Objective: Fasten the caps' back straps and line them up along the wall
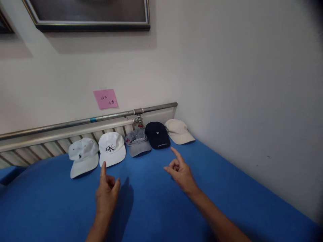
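Several caps lie in a row along the far edge of a blue bed sheet [156, 201]: a pale blue cap [83, 156], a white cap with black letters [111, 149], a grey cap [137, 143], a navy cap [157, 135] and a beige cap [178, 131]. My left hand [106, 195] hovers over the sheet with its index finger stretched toward the white cap and the other fingers curled. My right hand [180, 171] points its index finger toward the navy cap, other fingers curled. Neither hand holds anything or touches a cap.
A metal pipe [88, 120] and slatted rail run along the wall behind the caps. A pink sticky note [105, 98] is stuck on the wall above. A framed picture [91, 15] hangs higher up. A white wall [252, 101] borders the bed on the right.
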`<action>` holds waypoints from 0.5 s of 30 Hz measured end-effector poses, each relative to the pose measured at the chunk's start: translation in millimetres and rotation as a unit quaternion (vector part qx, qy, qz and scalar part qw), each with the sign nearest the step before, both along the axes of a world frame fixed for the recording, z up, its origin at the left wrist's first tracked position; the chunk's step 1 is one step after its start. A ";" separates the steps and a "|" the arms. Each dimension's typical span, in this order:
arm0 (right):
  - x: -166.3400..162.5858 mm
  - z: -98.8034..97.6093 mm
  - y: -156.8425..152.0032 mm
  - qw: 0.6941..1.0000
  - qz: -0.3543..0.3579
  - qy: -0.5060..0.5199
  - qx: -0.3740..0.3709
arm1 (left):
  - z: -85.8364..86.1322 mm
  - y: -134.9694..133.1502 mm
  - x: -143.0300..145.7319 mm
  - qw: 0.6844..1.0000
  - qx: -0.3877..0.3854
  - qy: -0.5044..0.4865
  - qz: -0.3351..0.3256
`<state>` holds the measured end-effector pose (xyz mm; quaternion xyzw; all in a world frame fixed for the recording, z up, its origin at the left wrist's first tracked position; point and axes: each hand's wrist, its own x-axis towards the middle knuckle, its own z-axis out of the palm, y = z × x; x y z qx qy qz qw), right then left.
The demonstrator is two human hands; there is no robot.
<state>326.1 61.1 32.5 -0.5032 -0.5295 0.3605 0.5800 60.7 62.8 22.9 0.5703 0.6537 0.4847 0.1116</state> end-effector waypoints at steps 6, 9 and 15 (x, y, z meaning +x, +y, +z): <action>7.2 19.4 -18.9 0.993 -0.065 -0.070 0.073 | 20.7 -23.5 4.7 0.998 0.048 0.037 0.034; 7.0 18.2 -17.9 0.992 -0.063 -0.083 0.068 | 15.5 -23.2 2.3 0.998 0.036 0.033 0.028; 4.4 8.7 -10.1 0.993 -0.057 -0.082 0.057 | 6.7 -17.5 -3.5 0.999 0.029 0.013 0.019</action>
